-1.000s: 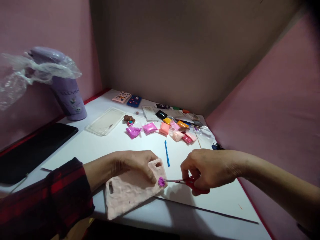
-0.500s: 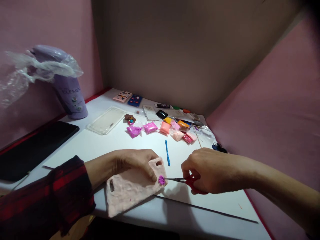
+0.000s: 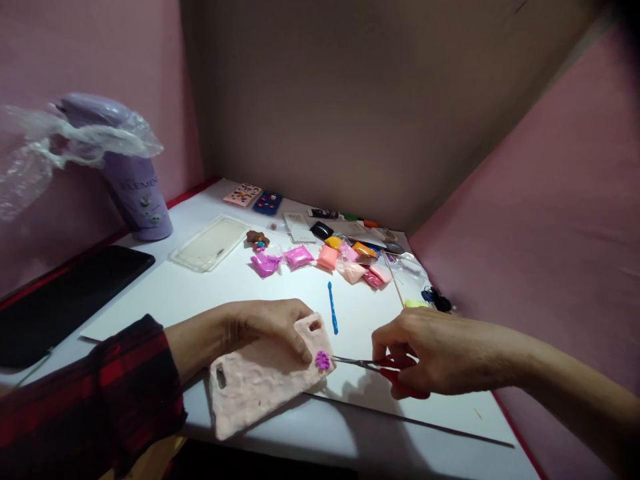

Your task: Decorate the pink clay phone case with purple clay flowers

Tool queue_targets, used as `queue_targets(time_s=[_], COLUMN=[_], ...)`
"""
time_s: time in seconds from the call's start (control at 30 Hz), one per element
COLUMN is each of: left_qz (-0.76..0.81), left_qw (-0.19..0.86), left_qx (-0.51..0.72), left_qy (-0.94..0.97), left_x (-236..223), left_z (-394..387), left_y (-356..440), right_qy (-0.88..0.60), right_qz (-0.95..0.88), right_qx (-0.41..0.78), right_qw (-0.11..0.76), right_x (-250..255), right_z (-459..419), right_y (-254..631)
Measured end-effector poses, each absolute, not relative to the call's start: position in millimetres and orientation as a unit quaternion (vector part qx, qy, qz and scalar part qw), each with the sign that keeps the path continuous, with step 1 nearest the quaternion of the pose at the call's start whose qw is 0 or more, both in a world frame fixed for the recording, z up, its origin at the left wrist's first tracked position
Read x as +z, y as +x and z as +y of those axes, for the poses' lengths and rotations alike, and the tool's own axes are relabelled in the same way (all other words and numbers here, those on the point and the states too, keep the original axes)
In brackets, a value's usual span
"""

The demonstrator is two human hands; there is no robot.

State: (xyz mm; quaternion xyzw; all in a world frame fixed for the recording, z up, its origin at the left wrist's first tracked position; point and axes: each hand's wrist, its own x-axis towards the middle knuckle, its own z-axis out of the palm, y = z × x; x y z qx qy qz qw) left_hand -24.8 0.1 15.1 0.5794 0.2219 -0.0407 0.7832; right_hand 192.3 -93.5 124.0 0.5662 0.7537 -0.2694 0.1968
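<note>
My left hand (image 3: 277,327) grips a phone case (image 3: 265,387) coated in pale pink clay, its thumb lying across the upper face. A small purple clay flower (image 3: 323,361) sits near the case's right edge, beside that thumb. In my right hand (image 3: 425,353) is a pair of red-handled scissors (image 3: 393,373), fingers curled through the loops. The blades point left and lie slightly parted, with their tips just right of the flower. Beyond the case, a blue modelling tool (image 3: 333,308) rests on the white board.
Several packets of coloured clay (image 3: 327,258) lie farther back. A clear phone case (image 3: 210,243) is left of them, with brown clay (image 3: 257,238) beside it. At the left stand a purple bottle (image 3: 137,187) wrapped in plastic and a black slab (image 3: 70,300). Pink walls flank the table.
My right hand has drawn the scissors a little to the right, away from the flower, and their blades have parted. My left hand keeps holding the case.
</note>
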Motion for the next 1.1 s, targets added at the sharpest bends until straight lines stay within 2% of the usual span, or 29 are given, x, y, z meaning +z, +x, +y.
queue_targets(time_s=[1.1], left_qz=[0.233], left_qw=[0.776], left_qx=[-0.030], left_qy=[0.586], left_x=[20.2], left_z=[-2.4], left_y=[-24.7], right_qy=[0.557], right_qz=[0.751], right_qx=[-0.315], right_qw=[0.164], right_x=[120.2], right_z=[-94.1], right_y=[188.8])
